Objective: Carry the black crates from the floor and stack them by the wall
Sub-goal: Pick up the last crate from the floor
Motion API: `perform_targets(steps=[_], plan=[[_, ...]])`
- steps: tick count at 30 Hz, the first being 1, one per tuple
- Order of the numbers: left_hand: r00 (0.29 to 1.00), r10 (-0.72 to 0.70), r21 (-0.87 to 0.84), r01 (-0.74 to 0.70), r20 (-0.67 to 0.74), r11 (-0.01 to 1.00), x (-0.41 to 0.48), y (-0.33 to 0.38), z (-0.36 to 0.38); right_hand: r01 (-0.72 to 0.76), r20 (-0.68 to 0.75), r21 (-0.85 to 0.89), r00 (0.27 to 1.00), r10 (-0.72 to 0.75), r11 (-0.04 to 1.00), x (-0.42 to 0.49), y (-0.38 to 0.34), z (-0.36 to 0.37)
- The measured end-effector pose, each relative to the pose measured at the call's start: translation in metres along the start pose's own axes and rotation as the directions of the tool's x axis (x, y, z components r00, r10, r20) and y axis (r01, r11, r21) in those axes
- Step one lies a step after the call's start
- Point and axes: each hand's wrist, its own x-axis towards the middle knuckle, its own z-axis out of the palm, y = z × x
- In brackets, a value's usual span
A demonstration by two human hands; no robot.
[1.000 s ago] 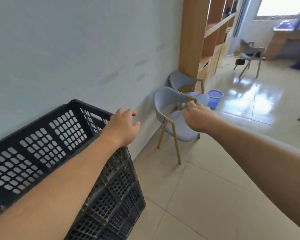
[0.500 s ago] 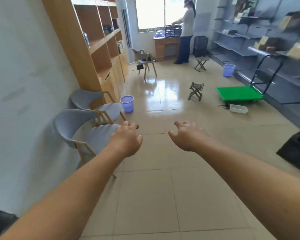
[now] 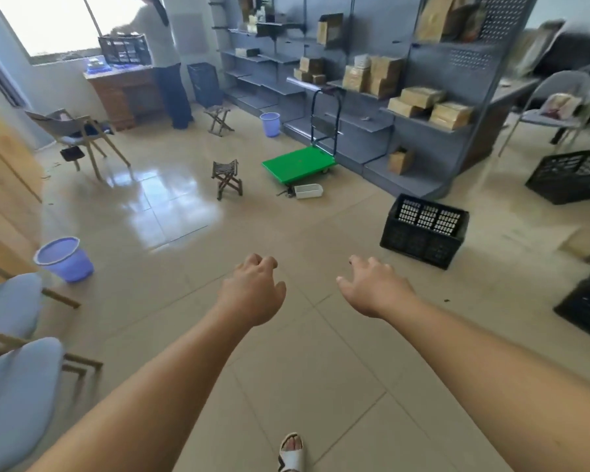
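Three black perforated crates sit on the tiled floor to my right. The nearest crate (image 3: 424, 229) stands ahead of my right hand. A second crate (image 3: 571, 176) lies farther back at the right, and a third crate (image 3: 588, 306) is cut off by the right edge. My left hand (image 3: 252, 292) and my right hand (image 3: 372, 287) are stretched out in front of me over bare floor. Both hold nothing, with loosely curled fingers. The stack by the wall is out of view.
Blue chairs (image 3: 11, 369) stand at my left with a purple bucket (image 3: 65, 258) beyond them. A green trolley (image 3: 298, 164), a small folding stool (image 3: 227, 178) and grey shelving (image 3: 406, 97) lie ahead. A person (image 3: 167, 63) stands at a far desk. My sandalled foot (image 3: 291, 451) shows below.
My view has swung right, away from the wall and the stacked crates, into the room. Both hands left the stack and now hang free; the floor crates have come into sight.
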Motion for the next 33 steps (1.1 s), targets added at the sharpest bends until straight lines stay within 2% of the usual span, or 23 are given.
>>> perform_targets(steps=[8,18,22,27,33], plan=[[0.976,0.179,-0.019,-0.178,0.122,0.984,0.158,0.035,0.007,-0.302,-0.063,0.115,0.948,0.311,0.946,0.093,0.047,-0.022],[0.865,0.415,0.014,-0.436,0.283,0.900,0.301,0.153,0.051,-0.580,-0.049,0.207,0.798,0.601,0.788,0.164,0.160,-0.025],[0.839,0.457,0.017,-0.483,0.295,0.875,0.358,0.214,0.069,-0.633,-0.029,0.279,0.746,0.665,0.722,0.210,0.218,-0.024],[0.850,0.432,0.015,-0.457,0.302,0.889,0.431,0.287,0.079,-0.661,0.025,0.300,0.727,0.687,0.688,0.274,0.292,-0.039],[0.878,0.379,-0.005,-0.395,0.292,0.919,0.512,0.353,0.085,-0.644,-0.020,0.241,0.744,0.668,0.726,0.365,0.370,-0.093]])
